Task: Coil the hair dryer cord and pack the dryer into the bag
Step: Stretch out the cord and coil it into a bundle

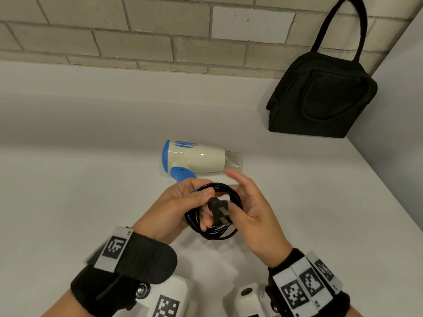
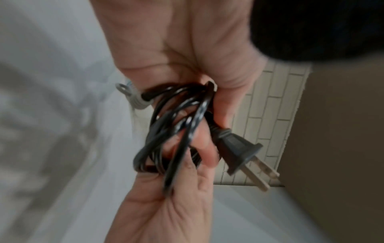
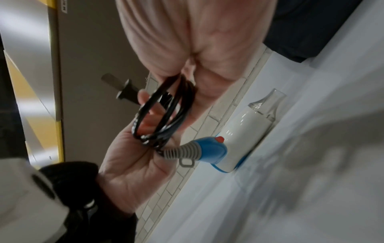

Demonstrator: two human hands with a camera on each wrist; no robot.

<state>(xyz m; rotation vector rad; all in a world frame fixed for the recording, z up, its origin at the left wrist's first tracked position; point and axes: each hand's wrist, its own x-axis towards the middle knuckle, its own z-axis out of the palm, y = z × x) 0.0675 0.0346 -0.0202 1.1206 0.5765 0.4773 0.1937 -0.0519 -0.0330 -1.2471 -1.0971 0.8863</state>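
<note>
The white and blue hair dryer (image 1: 201, 160) (image 3: 245, 128) lies on its side on the white counter (image 1: 80, 179), nozzle pointing right. Its black cord (image 1: 215, 235) (image 2: 166, 123) (image 3: 166, 115) is wound into a small coil, held just in front of the dryer's blue handle. My left hand (image 1: 196, 197) pinches the coil's upper left with the thumb, its fingers passing through the loops. My right hand (image 1: 245, 209) holds the coil's right side, its thumb by the plug (image 1: 218, 210) (image 2: 234, 151) (image 3: 126, 93), its index finger raised. The black bag (image 1: 320, 94) stands upright in the back right corner.
A brick wall (image 1: 137, 30) runs along the counter's back edge. A plain side wall (image 1: 402, 106) closes off the right side, with the bag wedged in the corner. The counter's right edge runs diagonally toward the front right.
</note>
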